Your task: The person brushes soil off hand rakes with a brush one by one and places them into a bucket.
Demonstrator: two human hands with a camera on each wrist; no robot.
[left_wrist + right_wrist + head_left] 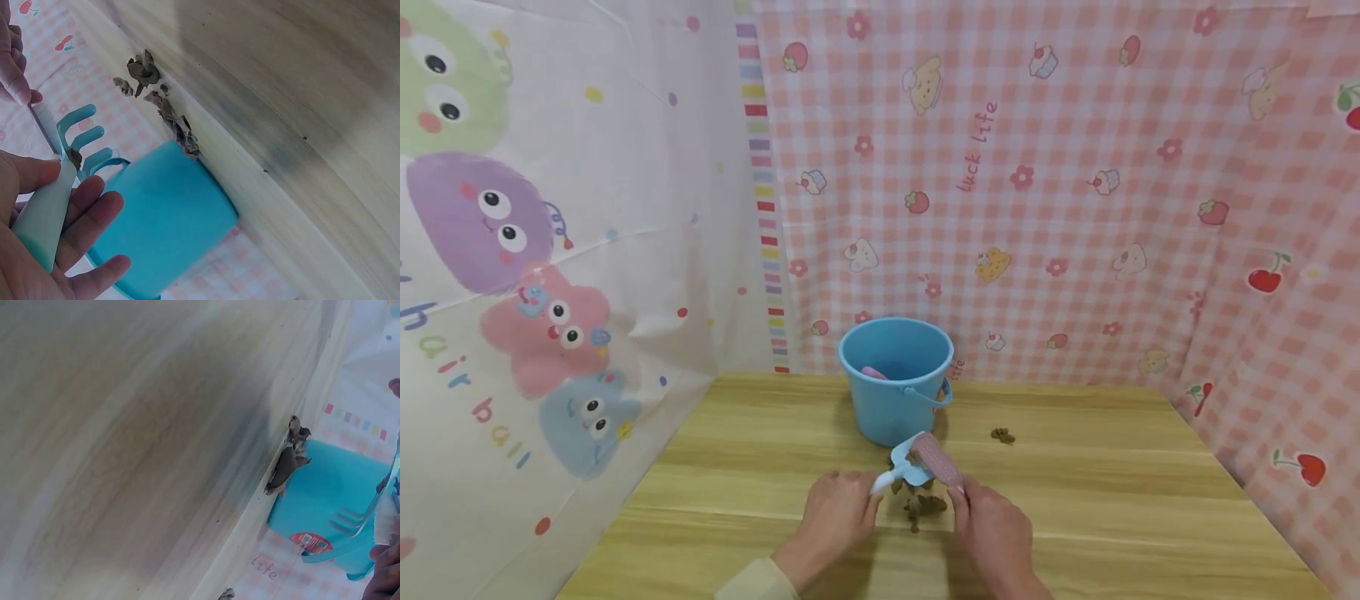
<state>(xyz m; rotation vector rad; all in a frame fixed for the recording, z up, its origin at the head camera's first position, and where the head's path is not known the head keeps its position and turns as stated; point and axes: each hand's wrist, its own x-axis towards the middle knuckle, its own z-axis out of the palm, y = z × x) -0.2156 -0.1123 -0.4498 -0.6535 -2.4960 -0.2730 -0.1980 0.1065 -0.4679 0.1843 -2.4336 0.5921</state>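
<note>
My left hand (838, 510) holds a light blue toy hand rake (912, 463) by its pale handle, thumb on top in the left wrist view. A brown scrap (75, 157) lies on the rake's head. My right hand (997, 531) pinches the end of a pink speckled, paddle-shaped tool (936, 457); its far end meets the rake's head in the head view. I cannot tell this tool's exact kind. Under both tools lie crumpled brown scraps like dried leaves (925, 505). Just behind stands a blue bucket (891, 414), with a pink object (873, 372) showing inside.
Another brown scrap (1002, 435) lies on the wood-grain table (1097, 500), right of the bucket. The bucket's handle (928, 400) hangs down at its right side. Pink checked cloth (1060, 225) backs the table, and a white cartoon cloth (647, 208) hangs at the left.
</note>
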